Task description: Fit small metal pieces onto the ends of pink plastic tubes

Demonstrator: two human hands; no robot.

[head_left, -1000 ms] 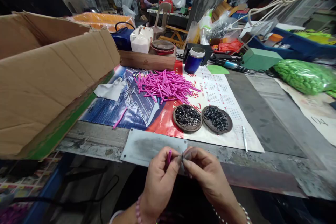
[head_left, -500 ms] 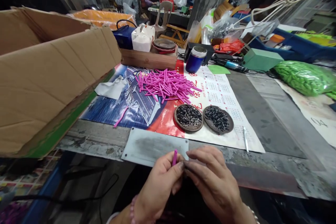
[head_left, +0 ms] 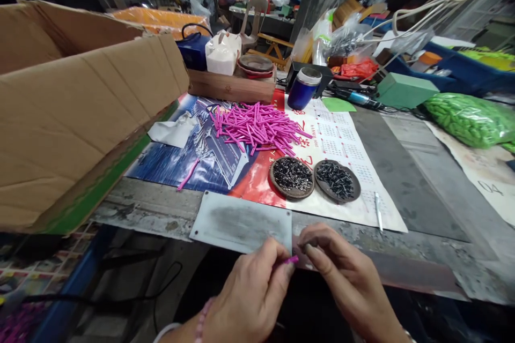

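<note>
Head view: left hand (head_left: 251, 292) pinches a mostly hidden pink tube (head_left: 291, 260); right hand's (head_left: 346, 278) grip unclear.

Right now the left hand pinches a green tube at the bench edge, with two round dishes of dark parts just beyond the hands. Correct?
Not quite: the tube pinched by the left hand is pink, not green, as the head view shows. The two round dishes of dark parts do sit just beyond the hands.

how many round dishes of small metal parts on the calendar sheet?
2. Left dish and right dish sit side by side on the calendar sheet, just beyond the hands. None seem hidden.
</note>
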